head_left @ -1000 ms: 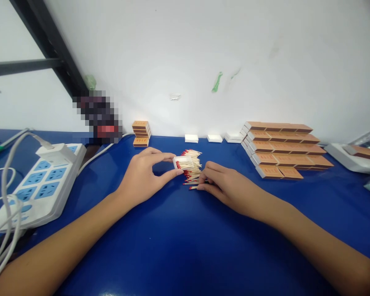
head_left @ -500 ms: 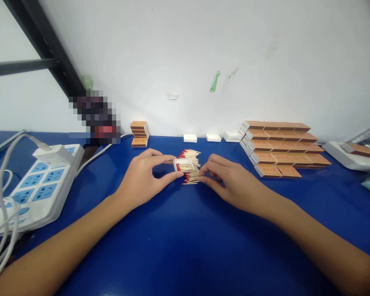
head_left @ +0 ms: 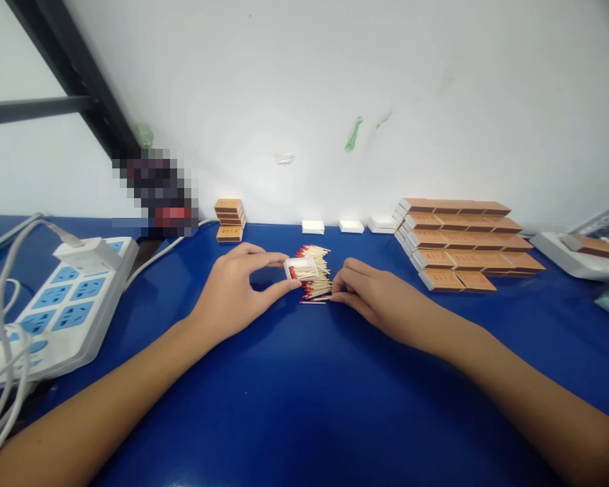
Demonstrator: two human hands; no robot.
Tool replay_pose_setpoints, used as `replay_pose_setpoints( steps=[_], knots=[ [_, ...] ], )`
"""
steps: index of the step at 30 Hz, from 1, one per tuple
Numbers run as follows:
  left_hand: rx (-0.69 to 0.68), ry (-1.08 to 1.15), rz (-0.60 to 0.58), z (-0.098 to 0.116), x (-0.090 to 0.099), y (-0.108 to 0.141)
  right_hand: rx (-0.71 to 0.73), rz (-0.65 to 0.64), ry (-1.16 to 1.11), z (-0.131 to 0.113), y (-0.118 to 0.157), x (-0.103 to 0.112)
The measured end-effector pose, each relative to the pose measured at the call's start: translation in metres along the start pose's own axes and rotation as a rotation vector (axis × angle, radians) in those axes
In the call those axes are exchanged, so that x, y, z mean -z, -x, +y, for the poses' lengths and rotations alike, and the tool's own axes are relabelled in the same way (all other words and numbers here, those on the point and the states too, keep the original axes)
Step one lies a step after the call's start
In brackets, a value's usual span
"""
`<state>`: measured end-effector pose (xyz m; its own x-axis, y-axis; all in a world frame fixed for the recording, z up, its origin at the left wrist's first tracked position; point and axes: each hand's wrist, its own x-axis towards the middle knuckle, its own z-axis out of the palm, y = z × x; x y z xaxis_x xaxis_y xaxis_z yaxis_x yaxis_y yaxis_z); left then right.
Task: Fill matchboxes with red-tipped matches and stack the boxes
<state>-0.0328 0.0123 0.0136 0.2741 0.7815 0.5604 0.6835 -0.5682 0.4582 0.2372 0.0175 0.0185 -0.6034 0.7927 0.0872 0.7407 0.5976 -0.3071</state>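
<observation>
Between thumb and fingers, my left hand (head_left: 238, 287) grips a small white matchbox tray (head_left: 310, 263) by its two sides. Red-tipped matches (head_left: 304, 273) lie in the tray, heads to the left. Under and behind it a pile of loose matches (head_left: 325, 269) covers a patch of the blue table. To the right, my right hand (head_left: 368, 291) is closed in a pinch at the pile's near edge, on the plain end of a match (head_left: 323, 298). How many matches it pinches I cannot make out. A single match (head_left: 312, 303) lies in front of the pile.
White trays (head_left: 313, 226) stand along the wall. Orange matchboxes are stacked at back left (head_left: 229, 220) and, in larger number, at right (head_left: 461, 240). A power strip (head_left: 63, 311) with white cables (head_left: 10, 352) lies left. A white device (head_left: 578, 257) holding a matchbox sits far right.
My right hand has shifted slightly right, and a match now shows at its fingertips. My left hand and the tray have barely moved.
</observation>
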Motion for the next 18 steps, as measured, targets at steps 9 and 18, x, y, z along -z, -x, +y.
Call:
replay_pose_setpoints(
  steps=[9,18],
  knots=[
    [0.003,-0.004,0.005,0.001,0.001,0.0,0.0,-0.056,0.007,0.019,0.007,0.006],
    [-0.021,-0.001,0.01,0.001,0.001,-0.001,0.016,-0.055,0.023,0.009,0.004,0.002]
  ],
)
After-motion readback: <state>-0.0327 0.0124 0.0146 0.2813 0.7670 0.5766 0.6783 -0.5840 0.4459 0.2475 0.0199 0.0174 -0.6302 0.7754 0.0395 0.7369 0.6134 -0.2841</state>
